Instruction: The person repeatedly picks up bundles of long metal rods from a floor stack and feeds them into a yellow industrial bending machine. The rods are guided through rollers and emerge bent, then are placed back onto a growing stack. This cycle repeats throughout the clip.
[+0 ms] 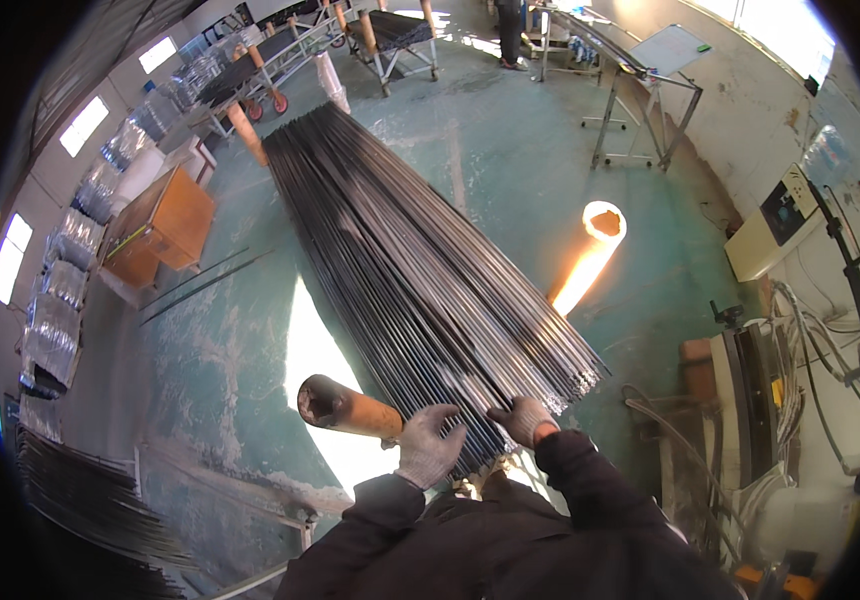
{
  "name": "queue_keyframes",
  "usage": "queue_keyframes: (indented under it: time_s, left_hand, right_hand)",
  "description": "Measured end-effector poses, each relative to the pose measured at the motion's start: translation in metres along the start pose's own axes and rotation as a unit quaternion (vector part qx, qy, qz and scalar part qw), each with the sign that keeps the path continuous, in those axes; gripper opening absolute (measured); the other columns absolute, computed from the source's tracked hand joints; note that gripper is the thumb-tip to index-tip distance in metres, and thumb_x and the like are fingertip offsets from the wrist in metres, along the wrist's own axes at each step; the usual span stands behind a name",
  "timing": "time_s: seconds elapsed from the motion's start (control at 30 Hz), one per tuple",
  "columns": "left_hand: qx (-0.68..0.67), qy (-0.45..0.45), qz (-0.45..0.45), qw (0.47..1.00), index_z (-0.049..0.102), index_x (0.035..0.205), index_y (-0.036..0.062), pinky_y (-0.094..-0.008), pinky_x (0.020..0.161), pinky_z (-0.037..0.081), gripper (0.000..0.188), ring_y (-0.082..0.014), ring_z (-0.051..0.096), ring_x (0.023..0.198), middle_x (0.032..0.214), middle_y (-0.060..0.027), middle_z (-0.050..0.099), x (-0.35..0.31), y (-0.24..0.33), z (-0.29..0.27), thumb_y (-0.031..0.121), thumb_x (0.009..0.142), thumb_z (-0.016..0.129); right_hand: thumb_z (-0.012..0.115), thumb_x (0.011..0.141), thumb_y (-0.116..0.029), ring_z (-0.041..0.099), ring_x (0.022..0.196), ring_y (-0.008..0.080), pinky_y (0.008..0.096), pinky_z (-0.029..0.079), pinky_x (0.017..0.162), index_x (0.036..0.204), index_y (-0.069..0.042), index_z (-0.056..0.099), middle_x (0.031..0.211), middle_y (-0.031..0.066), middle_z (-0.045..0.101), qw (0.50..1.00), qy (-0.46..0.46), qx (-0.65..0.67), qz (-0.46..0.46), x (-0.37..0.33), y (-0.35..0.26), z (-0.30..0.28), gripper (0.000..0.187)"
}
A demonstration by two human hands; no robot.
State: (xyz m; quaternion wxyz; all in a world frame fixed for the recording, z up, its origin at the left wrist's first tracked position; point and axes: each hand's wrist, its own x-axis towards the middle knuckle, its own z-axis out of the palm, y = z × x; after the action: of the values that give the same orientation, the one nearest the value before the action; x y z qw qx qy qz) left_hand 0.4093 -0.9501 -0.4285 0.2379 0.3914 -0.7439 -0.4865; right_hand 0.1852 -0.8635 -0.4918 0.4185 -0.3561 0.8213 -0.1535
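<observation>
A long bed of thin dark metal rods (390, 250) stretches away from me, side by side, their near ends close to my body. My left hand (432, 445), in a light knitted glove, hovers at the left edge of the near ends, thumb and fingers apart and curved, with no rod visible in it. Over the near ends slightly right of the middle is my right hand (524, 420), gloved too. Its fingers are curled together against the rods; whatever they hold is hidden beneath them.
Upright brown tubes stand beside the rods: one at near left (350, 408), a sunlit one at right (590, 255). An orange-brown cabinet (165, 220) and wrapped bundles line the left. More rods (100, 500) lie lower left. A beige machine (775, 225) and cables occupy the right; a person stands far back.
</observation>
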Motion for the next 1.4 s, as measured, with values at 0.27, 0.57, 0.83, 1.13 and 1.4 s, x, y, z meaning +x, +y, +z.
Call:
queue_keyframes:
  time_s: [0.27, 0.57, 0.83, 1.13, 1.4]
  left_hand:
    - [-0.582, -0.142, -0.280, 0.750, 0.067, 0.124, 0.0118, -0.0431, 0.079, 0.061, 0.023, -0.0278, 0.074, 0.093, 0.108, -0.0096, 0.074, 0.076, -0.100, -0.005, 0.031, 0.112, 0.067]
    - [-0.677, -0.126, -0.378, 0.618, 0.054, 0.102, 0.0055, -0.0455, 0.084, 0.052, 0.020, -0.0278, 0.054, 0.085, 0.091, -0.0084, 0.052, 0.044, -0.066, 0.034, 0.022, 0.112, 0.061]
    - [-0.632, -0.272, -0.298, 0.661, 0.061, 0.101, 0.0045, -0.0490, 0.096, 0.054, 0.013, -0.0296, 0.060, 0.093, 0.094, -0.0106, 0.059, -0.033, 0.058, 0.034, 0.015, 0.106, 0.065]
    - [-0.548, -0.321, -0.073, 0.769, 0.064, 0.118, 0.0084, -0.0344, 0.082, 0.055, 0.013, -0.0135, 0.063, 0.085, 0.097, 0.0003, 0.066, -0.106, 0.253, 0.080, 0.019, 0.117, 0.057]
    - [-0.502, -0.544, -0.123, 0.661, 0.066, 0.124, 0.0061, -0.0570, 0.118, 0.048, 0.018, -0.0318, 0.066, 0.110, 0.107, -0.0092, 0.070, -0.264, 0.319, 0.261, 0.016, 0.109, 0.069]
  right_hand:
    - [0.076, 0.102, -0.053, 0.073, 0.111, 0.0331, 0.0485, 0.058, 0.096, 0.138, 0.006, 0.064, 0.119, 0.0254, 0.076, 0.958, 0.010, 0.077, 0.277, -0.281, 0.147, 0.073, 0.070]
    - [0.062, 0.104, -0.043, 0.076, 0.079, 0.0417, 0.0554, 0.062, 0.074, 0.100, -0.008, 0.080, 0.089, 0.0213, 0.079, 0.890, 0.246, -0.139, 0.357, -0.489, 0.198, 0.161, 0.040]
    - [0.066, 0.100, -0.033, 0.072, 0.091, 0.0391, 0.0525, 0.058, 0.084, 0.106, -0.006, 0.073, 0.098, 0.0206, 0.074, 0.738, 0.498, 0.128, 0.438, -0.558, 0.320, 0.247, 0.028]
    - [0.066, 0.101, -0.011, 0.064, 0.126, 0.0344, 0.0492, 0.053, 0.111, 0.143, 0.004, 0.049, 0.136, 0.0218, 0.064, 0.263, 0.796, 0.539, 0.082, -0.722, 0.388, 0.244, 0.048]
    - [0.055, 0.100, 0.012, 0.058, 0.144, 0.0395, 0.0624, 0.051, 0.122, 0.152, 0.007, 0.042, 0.148, 0.0211, 0.056, 0.065, 0.639, 0.730, -0.233, -0.708, 0.410, 0.183, 0.054]
